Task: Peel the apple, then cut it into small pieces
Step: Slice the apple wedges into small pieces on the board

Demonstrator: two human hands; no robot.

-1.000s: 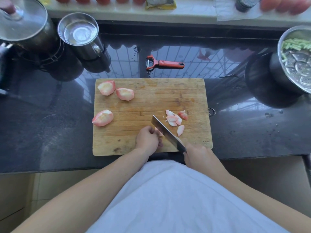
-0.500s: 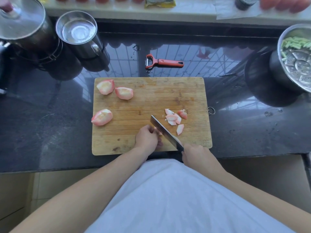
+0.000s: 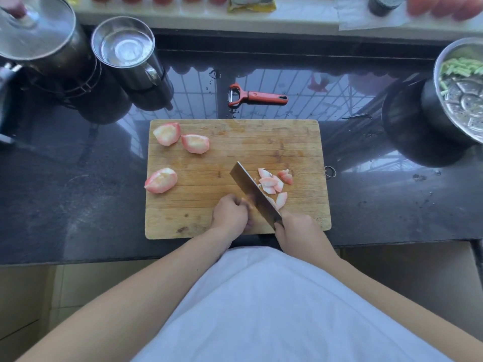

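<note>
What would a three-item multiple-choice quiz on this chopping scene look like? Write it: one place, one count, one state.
1. Where does the red peeler lie?
A. on the cutting board
B. on the counter beyond the board
C. in the steel cup

2. How many large apple chunks wait uncut?
A. one
B. three
C. five

3. What is the right hand doing?
A. resting flat
B. gripping the cleaver
C. holding the peeler

Key: B, it lies on dark counter beyond the cutting board; B, three sit at the board's left; B, fingers wrap the cleaver handle.

three peeled apple quarters [image 3: 194, 143], small cut pieces [image 3: 273, 183]
</note>
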